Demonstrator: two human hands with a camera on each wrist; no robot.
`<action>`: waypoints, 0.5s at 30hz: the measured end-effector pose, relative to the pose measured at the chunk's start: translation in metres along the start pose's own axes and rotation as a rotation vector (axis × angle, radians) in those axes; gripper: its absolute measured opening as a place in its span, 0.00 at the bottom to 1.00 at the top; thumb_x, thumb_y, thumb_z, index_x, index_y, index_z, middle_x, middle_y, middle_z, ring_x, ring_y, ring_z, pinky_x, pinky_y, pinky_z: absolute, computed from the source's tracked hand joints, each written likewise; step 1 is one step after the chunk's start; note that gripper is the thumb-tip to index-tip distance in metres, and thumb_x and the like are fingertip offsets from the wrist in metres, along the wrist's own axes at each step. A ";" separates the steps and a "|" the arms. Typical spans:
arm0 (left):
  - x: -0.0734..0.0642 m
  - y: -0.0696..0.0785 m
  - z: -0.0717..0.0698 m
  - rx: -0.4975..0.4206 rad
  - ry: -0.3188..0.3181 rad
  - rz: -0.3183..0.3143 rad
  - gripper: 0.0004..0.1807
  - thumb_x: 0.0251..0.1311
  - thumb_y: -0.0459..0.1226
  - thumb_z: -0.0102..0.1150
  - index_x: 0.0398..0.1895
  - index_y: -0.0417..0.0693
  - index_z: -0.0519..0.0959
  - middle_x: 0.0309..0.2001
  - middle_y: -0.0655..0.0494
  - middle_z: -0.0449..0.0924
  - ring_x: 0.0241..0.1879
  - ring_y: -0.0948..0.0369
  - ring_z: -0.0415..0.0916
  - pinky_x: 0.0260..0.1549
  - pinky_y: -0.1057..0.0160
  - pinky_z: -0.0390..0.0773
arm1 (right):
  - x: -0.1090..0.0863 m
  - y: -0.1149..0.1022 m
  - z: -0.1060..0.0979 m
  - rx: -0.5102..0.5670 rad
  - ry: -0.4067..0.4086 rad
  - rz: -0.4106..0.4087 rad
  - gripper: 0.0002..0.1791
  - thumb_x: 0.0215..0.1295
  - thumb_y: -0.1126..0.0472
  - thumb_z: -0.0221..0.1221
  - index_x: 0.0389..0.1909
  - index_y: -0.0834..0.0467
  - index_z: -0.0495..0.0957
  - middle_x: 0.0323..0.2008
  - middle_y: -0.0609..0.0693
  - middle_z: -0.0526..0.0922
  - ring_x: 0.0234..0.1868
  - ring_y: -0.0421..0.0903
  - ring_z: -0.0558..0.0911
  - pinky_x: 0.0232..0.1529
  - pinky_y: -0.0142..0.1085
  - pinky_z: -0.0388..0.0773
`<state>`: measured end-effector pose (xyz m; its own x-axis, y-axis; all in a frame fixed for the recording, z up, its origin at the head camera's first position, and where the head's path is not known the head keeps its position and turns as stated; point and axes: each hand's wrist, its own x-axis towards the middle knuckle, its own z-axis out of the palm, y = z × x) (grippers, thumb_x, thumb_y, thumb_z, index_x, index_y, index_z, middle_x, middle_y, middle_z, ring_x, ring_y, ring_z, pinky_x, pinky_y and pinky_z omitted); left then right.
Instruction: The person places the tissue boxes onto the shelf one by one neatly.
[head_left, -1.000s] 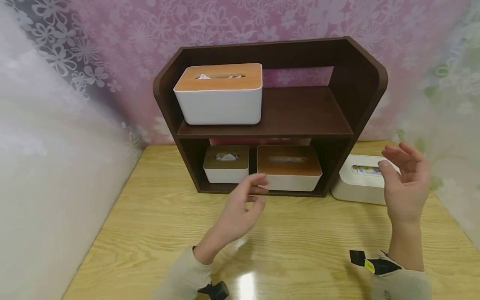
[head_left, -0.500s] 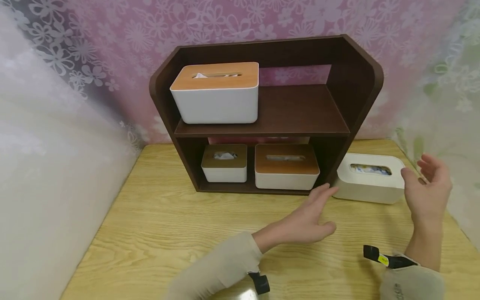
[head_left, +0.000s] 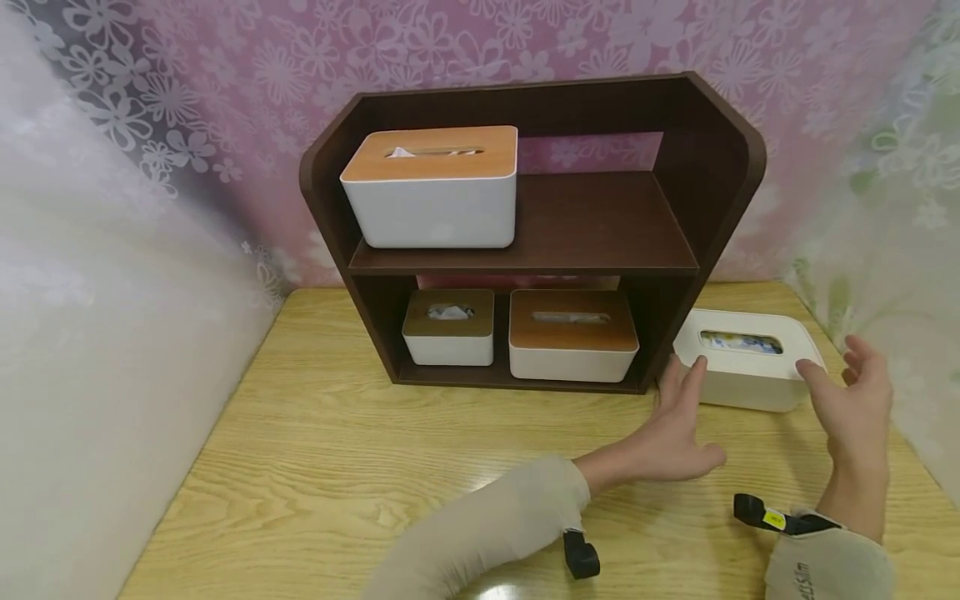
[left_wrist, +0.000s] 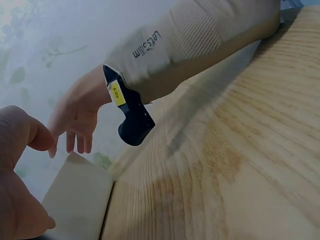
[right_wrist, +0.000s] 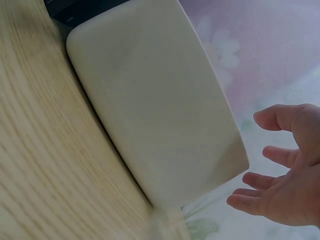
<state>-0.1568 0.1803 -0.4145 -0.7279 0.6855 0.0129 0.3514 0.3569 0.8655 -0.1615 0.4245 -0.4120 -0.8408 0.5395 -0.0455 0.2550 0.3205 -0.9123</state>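
Observation:
A cream tissue box (head_left: pixel 750 387) with an oval slot in its top sits on the table, just right of the dark brown shelf. My left hand (head_left: pixel 667 442) reaches across to the box's left end, its fingers stretched out and the thumb apart. Whether its fingertips touch the box cannot be told. At the right end is my right hand (head_left: pixel 855 408), thumb and fingers spread. In the right wrist view, a gap shows between the right hand's thumb (right_wrist: pixel 275 118) and the box. The left wrist view shows the left hand (left_wrist: pixel 17 175) near one end of the box.
The brown two-tier shelf (head_left: pixel 600 217) holds a large white tissue box (head_left: pixel 442 212) with a wooden lid above. Below are a small tissue box (head_left: pixel 450 350) and a wider tissue box (head_left: pixel 573 362). Walls flank the wooden table (head_left: pixel 315 467); the right wall (head_left: pixel 907 275) is close to my right hand.
My left hand has swept right from in front of the lower shelf to the cream tissue box's left end. My right hand has shifted right and down to the box's right end.

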 end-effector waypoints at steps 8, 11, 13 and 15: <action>0.022 -0.004 0.014 -0.081 0.099 -0.126 0.62 0.54 0.39 0.63 0.78 0.70 0.24 0.78 0.55 0.16 0.77 0.56 0.23 0.67 0.58 0.61 | 0.004 0.011 -0.001 0.010 -0.069 0.046 0.44 0.71 0.53 0.55 0.80 0.43 0.39 0.79 0.58 0.40 0.78 0.57 0.45 0.74 0.47 0.51; 0.029 -0.007 0.019 -0.097 0.138 -0.137 0.63 0.54 0.38 0.63 0.78 0.69 0.24 0.78 0.56 0.16 0.77 0.57 0.23 0.67 0.58 0.60 | 0.006 0.013 0.000 0.022 -0.084 0.069 0.46 0.71 0.52 0.55 0.80 0.42 0.37 0.79 0.58 0.39 0.78 0.57 0.44 0.74 0.48 0.51; 0.034 -0.009 0.022 -0.102 0.160 -0.142 0.63 0.54 0.38 0.63 0.78 0.69 0.25 0.78 0.56 0.17 0.77 0.57 0.23 0.67 0.58 0.61 | 0.007 0.014 -0.001 0.037 -0.089 0.077 0.46 0.71 0.52 0.56 0.80 0.42 0.37 0.79 0.57 0.38 0.78 0.57 0.43 0.74 0.47 0.50; 0.038 -0.010 0.025 -0.095 0.166 -0.148 0.63 0.53 0.38 0.63 0.78 0.69 0.24 0.78 0.57 0.17 0.77 0.57 0.22 0.67 0.58 0.60 | 0.007 0.017 -0.003 0.034 -0.093 0.082 0.46 0.71 0.51 0.56 0.80 0.41 0.36 0.80 0.57 0.38 0.78 0.56 0.44 0.74 0.43 0.51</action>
<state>-0.1736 0.2188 -0.4354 -0.8569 0.5137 -0.0428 0.1819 0.3790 0.9073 -0.1620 0.4363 -0.4264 -0.8587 0.4879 -0.1568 0.3101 0.2510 -0.9170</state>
